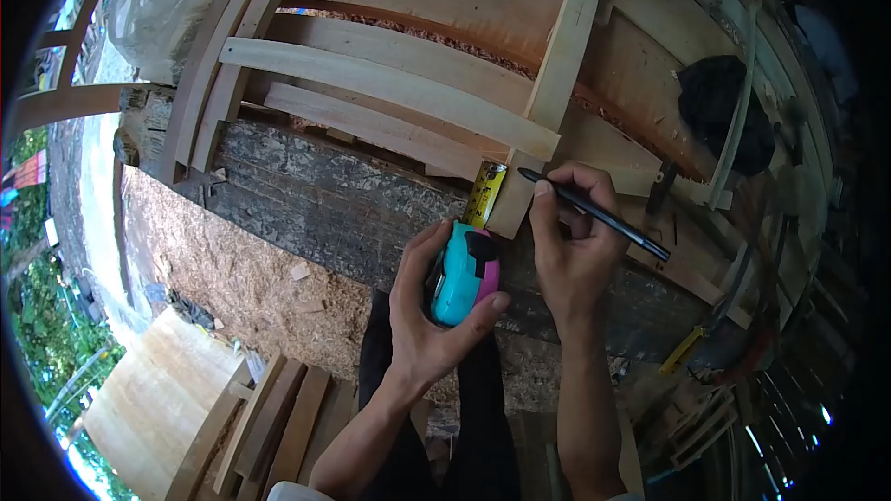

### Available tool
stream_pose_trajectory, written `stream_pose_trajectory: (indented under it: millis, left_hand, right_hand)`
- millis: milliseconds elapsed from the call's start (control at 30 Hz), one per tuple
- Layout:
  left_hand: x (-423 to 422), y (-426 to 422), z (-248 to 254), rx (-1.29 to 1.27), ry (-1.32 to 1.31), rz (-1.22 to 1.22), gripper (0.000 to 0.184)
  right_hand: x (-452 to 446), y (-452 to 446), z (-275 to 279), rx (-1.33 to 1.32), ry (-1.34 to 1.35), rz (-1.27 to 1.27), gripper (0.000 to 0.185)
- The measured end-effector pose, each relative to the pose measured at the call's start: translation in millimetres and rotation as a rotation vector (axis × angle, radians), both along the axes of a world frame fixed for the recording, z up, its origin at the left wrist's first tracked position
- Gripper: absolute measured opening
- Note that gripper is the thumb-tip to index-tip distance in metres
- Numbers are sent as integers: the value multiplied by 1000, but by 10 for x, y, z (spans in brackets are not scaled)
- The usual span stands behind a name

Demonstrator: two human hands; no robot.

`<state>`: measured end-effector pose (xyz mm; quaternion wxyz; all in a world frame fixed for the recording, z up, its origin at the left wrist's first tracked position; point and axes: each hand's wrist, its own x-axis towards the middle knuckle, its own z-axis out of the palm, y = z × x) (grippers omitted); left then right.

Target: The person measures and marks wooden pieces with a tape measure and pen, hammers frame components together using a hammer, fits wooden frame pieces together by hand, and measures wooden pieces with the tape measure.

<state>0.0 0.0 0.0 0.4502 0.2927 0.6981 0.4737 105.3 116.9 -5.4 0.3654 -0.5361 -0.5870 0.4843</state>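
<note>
At the bench's near edge, just beyond the left hand (422,311), lies the tape measure (453,286), a teal-and-pink case closely wrapped by that hand's fingers and thumb. Its yellow blade (484,199) runs away from the grip, long axis roughly in line with the short projecting end of a wooden slat (512,204), along that slat's left edge. The right hand (580,237) pinches a black pen (603,216) slantwise, its tip pointing up and left over the slat, just right of the blade; whether the tip touches the wood I cannot tell. The right hand is the nearer to the pen tip, the left to the blade's mouth.

Counted outward: one tape measure, one pen, two hands, one projecting slat end, and one long pale crosspiece (390,88) lying across just above it. Beneath is one weathered, paint-flecked plank (306,186); farther out, one crumpled black cloth or bag (726,111), one clear plastic bag (167,14), and one plywood sheet (158,399) at lower left.
</note>
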Motion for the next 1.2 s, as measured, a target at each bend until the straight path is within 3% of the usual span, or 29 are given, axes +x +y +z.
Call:
stream_pose_trajectory:
  millis: [267, 1200]
  left_hand:
    - [-19, 32, -29, 71, 45, -4, 81]
    - [-5, 52, 2, 55, 75, 2, 82]
  right_hand:
    - [-54, 9, 3, 99, -224, 56, 13]
    - [-107, 28, 9, 180, -266, 65, 15]
